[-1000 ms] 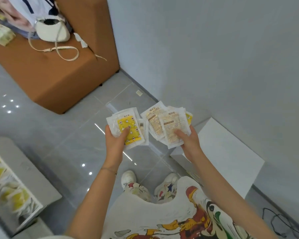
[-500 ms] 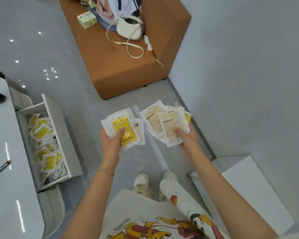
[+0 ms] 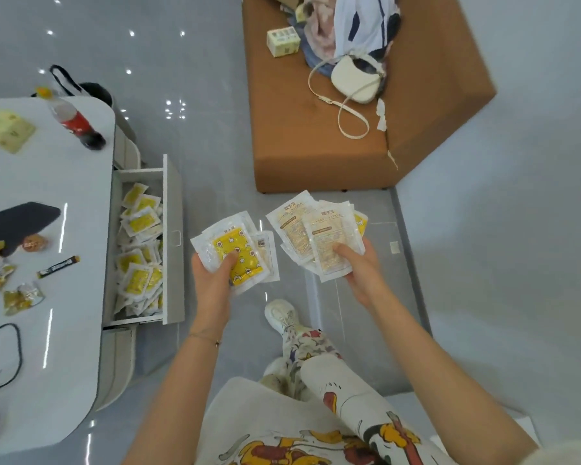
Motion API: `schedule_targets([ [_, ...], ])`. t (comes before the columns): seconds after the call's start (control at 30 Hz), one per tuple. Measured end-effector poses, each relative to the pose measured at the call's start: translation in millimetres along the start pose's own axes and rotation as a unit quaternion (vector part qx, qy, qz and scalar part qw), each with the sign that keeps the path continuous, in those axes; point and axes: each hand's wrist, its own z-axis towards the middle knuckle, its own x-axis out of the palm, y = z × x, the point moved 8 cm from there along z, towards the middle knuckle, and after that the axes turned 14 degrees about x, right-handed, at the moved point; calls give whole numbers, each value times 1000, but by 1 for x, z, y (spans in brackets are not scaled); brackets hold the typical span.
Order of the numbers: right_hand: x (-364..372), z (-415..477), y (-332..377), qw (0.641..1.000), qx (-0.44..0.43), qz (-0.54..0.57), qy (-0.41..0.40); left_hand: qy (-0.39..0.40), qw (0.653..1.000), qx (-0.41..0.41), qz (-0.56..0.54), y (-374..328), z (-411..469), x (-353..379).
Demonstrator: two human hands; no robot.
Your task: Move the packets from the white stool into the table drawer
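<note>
Still held apart: a fan of yellow packets gripped in the left hand, thumb on top; a fan of pale packets gripped likewise in the right hand. Closer now to the open drawer on the left, heaped with more. More white table in view than before. Beyond, glossy grey floor, orange sofa by the wall.

Table at frame left, its open drawer holding packets; sofa upper right, bag on it.
</note>
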Motion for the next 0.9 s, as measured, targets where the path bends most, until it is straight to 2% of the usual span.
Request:
schedule_targets([
  [0.3,95,67,64,992,19,-95,80,-115,992,27,-49,-32,68,-14],
  [0.53,191,89,89,974,32,-173,146,-232,967,28,-96,-43,85,-71],
  [0.73,279,96,69,949,57,-234,204,-331,933,16,-140,-39,76,-143],
  [0.9,355,101,29,927,80,-282,232,-383,906,22,-178,-36,74,-205],
])
